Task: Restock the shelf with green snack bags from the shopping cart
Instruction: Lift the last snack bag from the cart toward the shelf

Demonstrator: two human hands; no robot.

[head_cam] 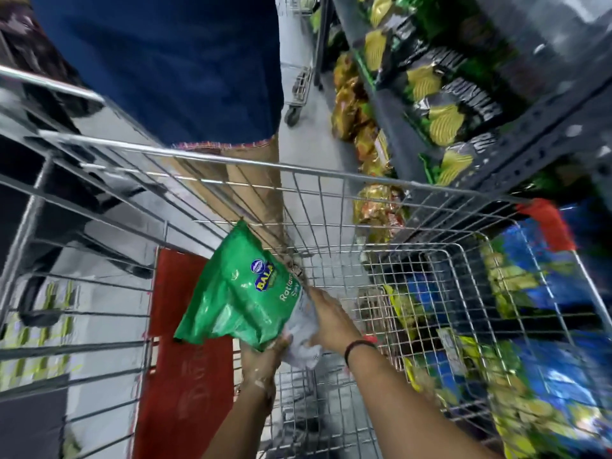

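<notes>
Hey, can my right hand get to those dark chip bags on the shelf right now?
Probably not yet. The right hand is down inside the cart, gripping the green snack bag together with the left hand. The dark chip bags sit beyond the cart's rim.

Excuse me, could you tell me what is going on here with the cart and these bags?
A person is leaning over a wire shopping cart and holding a green snack bag inside it with both hands: the left hand under its lower edge, the right hand at its side. The bag has not reached the shelf on the right, which holds other snack packets. Another person stands beyond the cart.
</notes>
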